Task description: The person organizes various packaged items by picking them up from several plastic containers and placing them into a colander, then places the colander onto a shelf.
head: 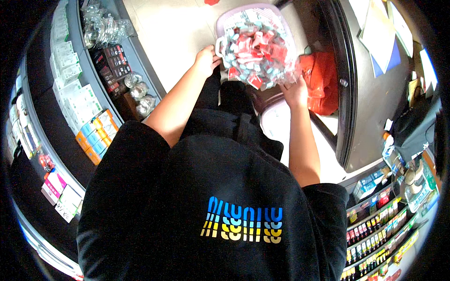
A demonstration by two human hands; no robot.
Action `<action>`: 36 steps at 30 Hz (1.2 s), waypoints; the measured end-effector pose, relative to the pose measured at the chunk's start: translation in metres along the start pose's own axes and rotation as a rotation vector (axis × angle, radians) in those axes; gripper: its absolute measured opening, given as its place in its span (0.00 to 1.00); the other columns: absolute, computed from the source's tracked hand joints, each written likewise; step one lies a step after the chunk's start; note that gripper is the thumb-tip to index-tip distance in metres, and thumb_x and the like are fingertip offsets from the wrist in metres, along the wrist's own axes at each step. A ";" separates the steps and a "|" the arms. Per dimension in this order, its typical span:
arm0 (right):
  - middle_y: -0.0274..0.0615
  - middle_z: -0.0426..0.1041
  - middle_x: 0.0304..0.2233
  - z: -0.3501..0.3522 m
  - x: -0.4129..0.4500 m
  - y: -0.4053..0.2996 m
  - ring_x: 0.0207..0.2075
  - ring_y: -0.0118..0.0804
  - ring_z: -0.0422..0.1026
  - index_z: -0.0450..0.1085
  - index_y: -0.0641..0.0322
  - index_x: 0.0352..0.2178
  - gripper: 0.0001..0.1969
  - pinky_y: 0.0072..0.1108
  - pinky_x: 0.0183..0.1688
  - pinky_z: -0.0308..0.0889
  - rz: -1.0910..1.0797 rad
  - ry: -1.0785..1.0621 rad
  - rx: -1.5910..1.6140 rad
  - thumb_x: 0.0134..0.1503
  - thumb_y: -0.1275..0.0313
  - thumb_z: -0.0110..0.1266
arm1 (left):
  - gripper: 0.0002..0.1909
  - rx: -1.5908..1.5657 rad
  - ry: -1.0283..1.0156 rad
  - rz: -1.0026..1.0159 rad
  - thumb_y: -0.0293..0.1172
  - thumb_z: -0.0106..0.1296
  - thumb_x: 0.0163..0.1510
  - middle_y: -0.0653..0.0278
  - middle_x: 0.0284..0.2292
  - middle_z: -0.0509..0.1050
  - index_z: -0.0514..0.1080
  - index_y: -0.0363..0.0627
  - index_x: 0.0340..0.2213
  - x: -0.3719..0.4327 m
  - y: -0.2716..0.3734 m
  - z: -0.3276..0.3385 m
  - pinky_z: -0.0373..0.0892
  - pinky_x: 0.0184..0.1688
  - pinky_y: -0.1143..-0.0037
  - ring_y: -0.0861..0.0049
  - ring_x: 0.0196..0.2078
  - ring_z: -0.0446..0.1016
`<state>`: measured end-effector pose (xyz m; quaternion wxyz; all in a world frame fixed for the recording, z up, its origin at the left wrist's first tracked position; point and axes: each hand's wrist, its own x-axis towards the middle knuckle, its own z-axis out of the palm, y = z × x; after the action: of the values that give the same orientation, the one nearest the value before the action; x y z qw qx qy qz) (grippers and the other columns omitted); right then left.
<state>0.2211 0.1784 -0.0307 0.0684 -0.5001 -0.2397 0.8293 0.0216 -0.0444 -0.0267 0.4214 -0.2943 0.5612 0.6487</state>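
Observation:
A clear plastic bag or container (258,52) full of small red and light-blue wrapped packets is in front of me. Under it shows a pale pink plastic surface (225,17) with rounded corners; I cannot tell if it is a stool or a bin. My right hand (295,91) grips the lower right edge of the clear plastic, its fingertips partly hidden. Bent fingers of my left hand (208,61) come up to the left side, by a whitish loop (219,47) like a handle. Whether they close on it is unclear.
An orange-red plastic bag (320,82) lies right of my right hand, beside a dark-edged counter (369,102). A second pale plastic piece (277,119) is below that hand. Shelves with white boxes (82,105) and foil-like packages (139,89) stand left; racks of small goods (372,228) are lower right.

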 end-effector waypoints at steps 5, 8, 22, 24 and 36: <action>0.38 0.62 0.46 0.005 0.036 -0.013 0.47 0.41 0.61 0.55 0.52 0.48 0.19 0.39 0.44 0.59 0.071 -0.279 -0.100 0.56 0.59 0.35 | 0.12 0.161 -0.063 0.041 0.33 0.35 0.53 0.63 0.35 0.69 0.63 0.44 0.38 0.016 0.002 0.001 0.62 0.44 0.70 0.73 0.38 0.66; 0.41 0.65 0.43 0.002 0.040 -0.020 0.43 0.42 0.65 0.58 0.56 0.45 0.16 0.36 0.40 0.64 0.135 -0.183 -0.134 0.56 0.64 0.36 | 0.12 0.189 -0.006 0.075 0.30 0.38 0.52 0.62 0.35 0.68 0.61 0.43 0.39 0.001 0.002 0.015 0.61 0.45 0.69 0.73 0.39 0.66; 0.34 0.68 0.25 0.212 -0.066 -0.187 0.17 0.23 0.65 0.61 0.66 0.39 0.12 0.14 0.19 0.66 -0.502 -0.460 -0.179 0.53 0.73 0.37 | 0.11 -0.078 -0.429 0.628 0.27 0.42 0.52 0.59 0.28 0.71 0.66 0.30 0.34 -0.158 0.201 0.045 0.73 0.33 0.73 0.74 0.30 0.73; 0.34 0.68 0.26 0.274 -0.101 -0.208 0.17 0.23 0.67 0.61 0.66 0.39 0.13 0.13 0.20 0.68 -0.559 -0.446 -0.102 0.55 0.70 0.37 | 0.13 -0.072 -0.433 0.699 0.27 0.41 0.52 0.57 0.30 0.71 0.66 0.30 0.36 -0.189 0.248 0.050 0.72 0.35 0.74 0.74 0.32 0.72; 0.29 0.62 0.11 0.455 -0.222 -0.319 0.07 0.19 0.56 0.63 0.62 0.22 0.12 0.09 0.09 0.57 -0.676 -0.836 -0.221 0.55 0.67 0.36 | 0.17 -0.138 -0.519 1.123 0.36 0.40 0.50 0.55 0.34 0.70 0.65 0.32 0.35 -0.356 0.407 0.044 0.71 0.36 0.73 0.71 0.34 0.71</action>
<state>-0.1022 0.2298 0.4700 0.1769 -0.0272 -0.4794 0.8591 -0.1633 -0.0848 0.4813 0.1184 0.1866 0.4664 0.8565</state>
